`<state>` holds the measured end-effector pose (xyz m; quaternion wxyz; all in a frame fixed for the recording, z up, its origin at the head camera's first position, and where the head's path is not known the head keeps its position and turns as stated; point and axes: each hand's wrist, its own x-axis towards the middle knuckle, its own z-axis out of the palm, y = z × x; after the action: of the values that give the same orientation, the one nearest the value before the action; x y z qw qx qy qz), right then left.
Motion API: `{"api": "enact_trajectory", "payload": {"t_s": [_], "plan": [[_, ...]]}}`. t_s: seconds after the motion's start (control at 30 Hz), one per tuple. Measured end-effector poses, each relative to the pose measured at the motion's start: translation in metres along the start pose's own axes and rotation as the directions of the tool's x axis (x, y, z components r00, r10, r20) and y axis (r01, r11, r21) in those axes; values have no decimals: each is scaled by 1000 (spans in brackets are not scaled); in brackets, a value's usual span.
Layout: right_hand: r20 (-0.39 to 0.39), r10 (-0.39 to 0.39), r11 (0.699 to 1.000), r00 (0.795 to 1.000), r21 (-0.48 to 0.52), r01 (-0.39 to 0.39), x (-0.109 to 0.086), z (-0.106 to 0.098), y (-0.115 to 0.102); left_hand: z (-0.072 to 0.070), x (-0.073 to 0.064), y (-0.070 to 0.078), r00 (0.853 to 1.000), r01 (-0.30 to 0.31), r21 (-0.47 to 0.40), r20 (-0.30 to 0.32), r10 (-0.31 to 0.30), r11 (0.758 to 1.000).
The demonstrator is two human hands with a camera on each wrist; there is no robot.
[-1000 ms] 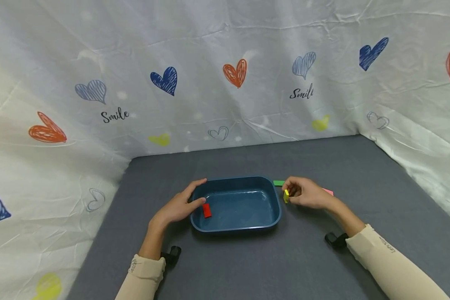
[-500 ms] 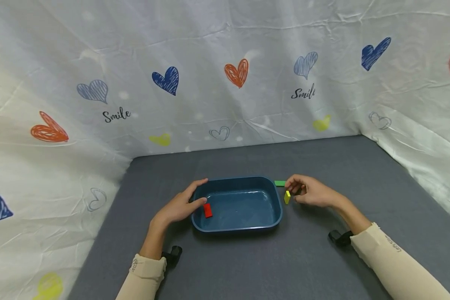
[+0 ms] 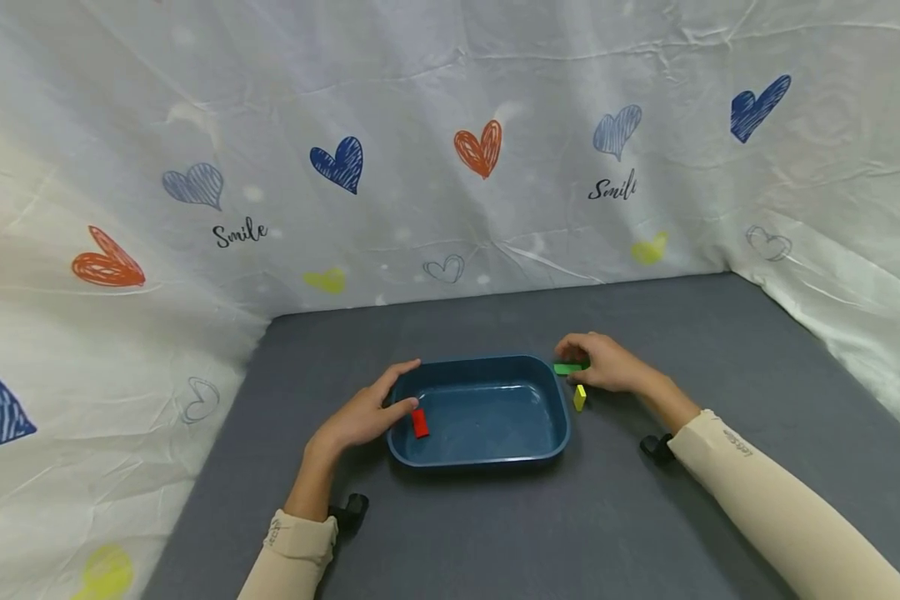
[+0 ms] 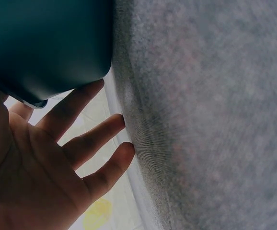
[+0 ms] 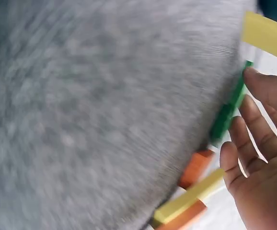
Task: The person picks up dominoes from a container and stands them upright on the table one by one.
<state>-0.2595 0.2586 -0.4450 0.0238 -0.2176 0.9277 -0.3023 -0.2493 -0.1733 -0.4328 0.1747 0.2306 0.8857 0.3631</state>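
My left hand [image 3: 360, 414] holds the left end of a blue rectangular tray [image 3: 477, 459], thumb over the rim and other fingers outside. In the left wrist view those fingers are spread beneath the tray's side [image 4: 47, 43]. Inside the tray lies a small red block [image 3: 420, 423] near the thumb. To the tray's right, my right hand [image 3: 603, 362] reaches over a flat green block [image 3: 567, 368], fingers beyond it and thumb on the near side. In the right wrist view the thumb tip is close to the green block [image 5: 229, 108]. A yellow block [image 3: 580, 398] stands upright just nearer me.
Beyond the green block, the right wrist view shows orange [image 5: 196, 167] and yellow blocks [image 5: 189, 196] lying on the cloth; the right hand hides them in the head view. A dark grey cloth [image 3: 487, 533] covers the table, and a white printed curtain [image 3: 420, 83] hangs behind.
The right hand has let go of the yellow block, leaving it upright beside the tray, and has moved away from me to the green block. The left hand keeps its place on the tray.
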Motion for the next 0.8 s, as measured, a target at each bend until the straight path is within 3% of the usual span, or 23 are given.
{"api": "enact_trajectory", "payload": {"t_s": [0.13, 0.23, 0.43, 0.63, 0.8], "plan": [[36, 4, 1000, 999, 11, -4, 0, 1, 1, 1, 1, 1, 1000, -4, -2, 6, 4, 1000], [22, 0, 999, 1000, 32, -1, -4, -4, 1, 0, 1, 2, 1000, -19, -18, 1, 19, 1000], [-11, 4, 990, 1000, 141, -3, -27, -13, 3, -1, 0, 2, 1000, -15, -20, -1, 15, 1000], [46, 13, 961, 999, 274, -25, -48, -11, 2, -1, -1, 1, 1000, -5, -13, 1, 5, 1000], [83, 15, 956, 996, 292, -39, -56, -9, 2, 0, 0, 1, 1000, -16, -18, 3, 16, 1000]]}}
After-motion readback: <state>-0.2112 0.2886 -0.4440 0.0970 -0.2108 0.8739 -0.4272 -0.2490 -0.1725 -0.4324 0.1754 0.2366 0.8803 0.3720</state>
